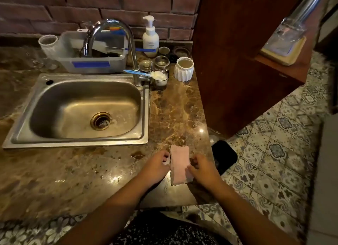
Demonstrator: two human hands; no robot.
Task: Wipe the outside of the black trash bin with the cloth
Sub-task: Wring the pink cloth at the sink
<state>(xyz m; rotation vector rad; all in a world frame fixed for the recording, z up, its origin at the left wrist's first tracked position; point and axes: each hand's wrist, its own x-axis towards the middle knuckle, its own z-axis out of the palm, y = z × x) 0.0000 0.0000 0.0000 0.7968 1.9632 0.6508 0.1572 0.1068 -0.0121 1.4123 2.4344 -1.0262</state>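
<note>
A folded pink cloth (180,164) lies on the brown marble counter (91,171) near its right edge. My left hand (155,168) touches the cloth's left edge with curled fingers, and my right hand (203,168) pinches its right edge. The black trash bin (224,156) stands on the floor just beyond the counter's right edge; only its top shows, partly hidden by the counter.
A steel sink (78,111) with a chrome tap (117,49) sits to the left. Behind it are a plastic tub (93,56), a soap pump bottle (150,37), small jars and a white ribbed cup (183,69). A wooden cabinet (243,58) rises at right over patterned floor tiles (274,153).
</note>
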